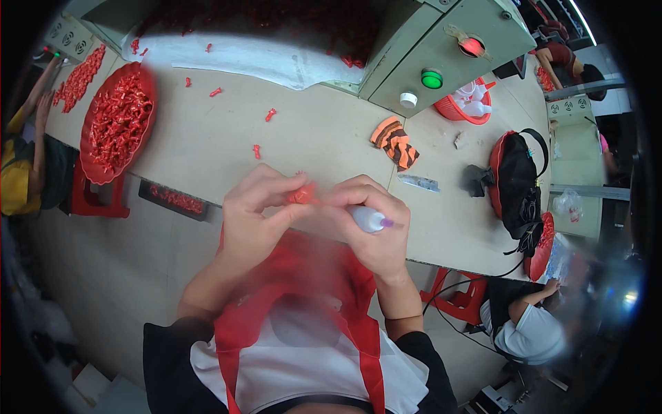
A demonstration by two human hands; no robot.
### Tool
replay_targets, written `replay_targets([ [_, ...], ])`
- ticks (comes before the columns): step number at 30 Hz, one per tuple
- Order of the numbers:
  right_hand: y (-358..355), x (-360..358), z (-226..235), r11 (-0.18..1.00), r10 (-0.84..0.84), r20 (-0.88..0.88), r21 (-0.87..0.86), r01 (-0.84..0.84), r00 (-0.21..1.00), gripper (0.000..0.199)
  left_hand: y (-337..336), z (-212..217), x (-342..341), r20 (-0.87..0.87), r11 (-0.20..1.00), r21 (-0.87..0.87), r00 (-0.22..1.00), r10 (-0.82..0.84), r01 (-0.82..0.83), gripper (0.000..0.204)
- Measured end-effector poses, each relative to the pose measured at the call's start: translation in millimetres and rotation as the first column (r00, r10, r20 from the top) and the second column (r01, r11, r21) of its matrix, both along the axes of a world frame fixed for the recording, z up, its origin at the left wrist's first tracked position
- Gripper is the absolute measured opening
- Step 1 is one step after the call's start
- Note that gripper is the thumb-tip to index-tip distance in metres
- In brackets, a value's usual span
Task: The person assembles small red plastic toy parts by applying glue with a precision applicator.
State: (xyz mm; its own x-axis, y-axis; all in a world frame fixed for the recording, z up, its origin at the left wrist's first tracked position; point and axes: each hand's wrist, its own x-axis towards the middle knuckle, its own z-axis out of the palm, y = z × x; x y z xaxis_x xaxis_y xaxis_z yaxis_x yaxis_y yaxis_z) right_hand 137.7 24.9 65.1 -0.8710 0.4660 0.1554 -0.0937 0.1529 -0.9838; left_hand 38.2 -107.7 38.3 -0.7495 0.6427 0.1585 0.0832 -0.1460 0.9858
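My left hand [256,212] pinches a small, glossy red plastic piece [301,194] between thumb and fingertips, above the front edge of the table. Close on its right, my right hand [381,231] is curled round a small translucent squeeze bottle [367,219], whose purple tip points to the right. The thumb and forefinger of that hand reach toward the red piece; blur hides whether they touch it. Beyond my hands, several similar red pieces lie scattered on the table, among them one red piece [269,114] and a nearer red piece [257,151].
A red basin [98,175] heaped with red pieces stands left, near a dark tray [145,188]. Rearward is a pale green machine [386,76]. Rightward lie a striped cloth [396,142], a flat blade-like strip [418,182], a bottle basket [460,118] and a black bag [518,186]. Co-workers sit both sides.
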Motion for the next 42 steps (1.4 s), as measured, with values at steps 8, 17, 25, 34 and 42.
replay_targets([
  [8,-5.8,-2.4,-0.5,0.97,-0.081,-0.041,0.227,0.088,0.996,0.011,-4.0,3.2,-3.0,-0.209,0.997,-0.08,0.978,-0.011,-0.005,0.033],
  [17,12.6,-1.5,-9.6,0.952,0.168,0.092,-0.274,-0.137,0.982,0.016,-8.4,9.4,0.4,-0.151,0.989,-0.14,0.986,-0.066,0.045,0.038],
  [25,22.6,-4.2,-17.9,0.928,0.261,0.072,-0.294,-0.229,0.963,0.031,-12.5,17.4,4.3,-0.123,0.98,-0.159,0.983,-0.137,0.117,0.045],
  [34,24.5,-8.9,-16.6,0.866,0.35,0.147,-0.428,-0.259,0.925,0.049,-10.6,11.0,-2.1,0.183,0.957,-0.016,0.941,-0.283,0.291,0.041],
  [42,12.7,-8.2,-8.7,0.989,0.102,0.291,-0.133,-0.066,0.951,0.049,-10.3,-24.3,-14.5,0.773,0.908,0.288,0.485,-0.409,0.305,0.043],
])
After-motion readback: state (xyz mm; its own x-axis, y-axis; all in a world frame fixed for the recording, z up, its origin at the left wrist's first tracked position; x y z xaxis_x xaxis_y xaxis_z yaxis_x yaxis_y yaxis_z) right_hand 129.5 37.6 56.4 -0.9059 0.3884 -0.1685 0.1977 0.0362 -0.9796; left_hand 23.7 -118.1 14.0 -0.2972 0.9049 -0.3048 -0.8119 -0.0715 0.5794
